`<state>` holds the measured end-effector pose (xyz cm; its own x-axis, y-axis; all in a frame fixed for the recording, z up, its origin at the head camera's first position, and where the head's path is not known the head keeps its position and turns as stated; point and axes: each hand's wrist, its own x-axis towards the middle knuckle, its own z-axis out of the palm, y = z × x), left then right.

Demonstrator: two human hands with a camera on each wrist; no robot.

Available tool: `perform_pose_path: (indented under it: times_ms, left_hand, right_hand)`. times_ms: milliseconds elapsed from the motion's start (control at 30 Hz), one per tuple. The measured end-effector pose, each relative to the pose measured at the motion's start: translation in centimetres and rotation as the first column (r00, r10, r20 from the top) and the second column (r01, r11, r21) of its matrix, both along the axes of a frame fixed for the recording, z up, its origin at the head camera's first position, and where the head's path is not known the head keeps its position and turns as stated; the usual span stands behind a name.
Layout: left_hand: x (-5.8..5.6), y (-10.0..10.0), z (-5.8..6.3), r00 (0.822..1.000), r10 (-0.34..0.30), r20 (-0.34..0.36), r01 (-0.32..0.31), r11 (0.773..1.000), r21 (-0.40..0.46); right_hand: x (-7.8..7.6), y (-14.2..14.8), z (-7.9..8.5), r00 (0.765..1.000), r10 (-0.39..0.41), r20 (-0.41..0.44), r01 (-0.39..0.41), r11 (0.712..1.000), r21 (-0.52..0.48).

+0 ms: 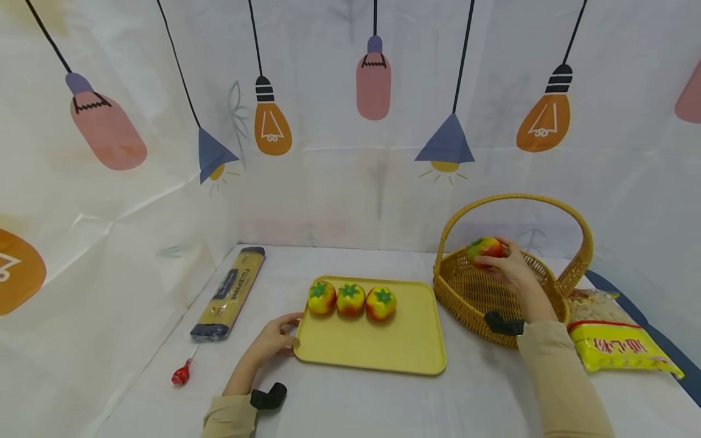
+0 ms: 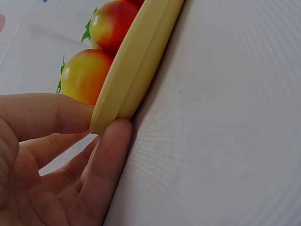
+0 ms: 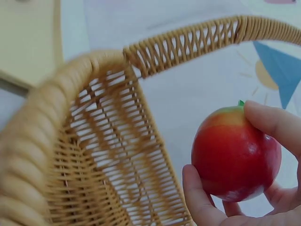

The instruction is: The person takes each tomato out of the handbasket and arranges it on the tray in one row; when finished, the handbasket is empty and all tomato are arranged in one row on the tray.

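Observation:
My right hand (image 1: 516,271) grips a red-and-yellow fruit (image 1: 484,250) with a green leafy top, tomato-like in shape. It holds the fruit above the opening of a wicker basket (image 1: 462,304) with a tall handle. In the right wrist view, fingers and thumb curl round the held fruit (image 3: 235,155), beside the basket wall (image 3: 136,136). My left hand (image 1: 272,336) pinches the left rim of a yellow tray (image 1: 372,350). Three similar fruits, such as the middle one (image 1: 350,301), sit in a row near the tray's back left. The left wrist view shows thumb and finger on the tray rim (image 2: 134,70).
A spaghetti packet (image 1: 230,295) lies at the left, with a red-wrapped lollipop (image 1: 181,372) in front of it. Right of the basket lies a yellow-and-clear food bag (image 1: 619,340). A lamp-printed sheet (image 1: 328,201) hangs behind the white tabletop.

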<state>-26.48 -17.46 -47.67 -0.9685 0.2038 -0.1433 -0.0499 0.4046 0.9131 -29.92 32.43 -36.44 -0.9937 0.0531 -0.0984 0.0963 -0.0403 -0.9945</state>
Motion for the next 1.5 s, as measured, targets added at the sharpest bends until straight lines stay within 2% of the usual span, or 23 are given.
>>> perform_pose_path:
  times_ms: [133, 267, 467, 600, 900, 1167, 1500]
  left_hand:
    - [-0.2, 0.0, 0.1, 1.000, -0.002, 0.002, 0.002, 1.000, 0.003]
    - [-0.4, -0.1, 0.2, 1.000, -0.002, 0.005, 0.002, 1.000, 0.003]
    - [-0.3, -0.2, 0.1, 1.000, -0.006, 0.004, 0.006, 1.000, -0.003]
    - [-0.2, -0.2, 0.1, 1.000, -0.011, 0.002, 0.011, 1.000, -0.004]
    - [-0.2, -0.3, 0.6, 1.000, -0.022, -0.003, 0.022, 1.000, 0.000]
    - [-0.2, -0.3, 0.5, 1.000, -0.028, 0.000, 0.028, 1.000, 0.004]
    - [0.0, -0.2, 0.4, 0.999, -0.043, 0.005, 0.043, 0.999, 0.016]
  right_hand:
    - [0.5, -0.5, 0.0, 1.000, 0.009, -0.027, -0.009, 1.000, -0.018]
    - [1.0, -1.0, -0.1, 0.999, 0.017, -0.044, -0.020, 0.997, -0.076]
    - [1.9, -1.8, -0.1, 0.998, 0.031, -0.056, -0.041, 0.981, -0.187]
    - [2.4, -2.4, -0.3, 0.997, 0.058, -0.058, -0.070, 0.972, -0.224]
    - [3.0, -3.8, -1.0, 0.979, 0.159, -0.127, -0.181, 0.965, -0.191]
    - [3.2, -5.7, -1.8, 0.945, 0.266, -0.188, -0.300, 0.935, -0.188]
    - [2.9, -7.6, -3.3, 0.923, 0.328, -0.200, -0.365, 0.913, -0.183]
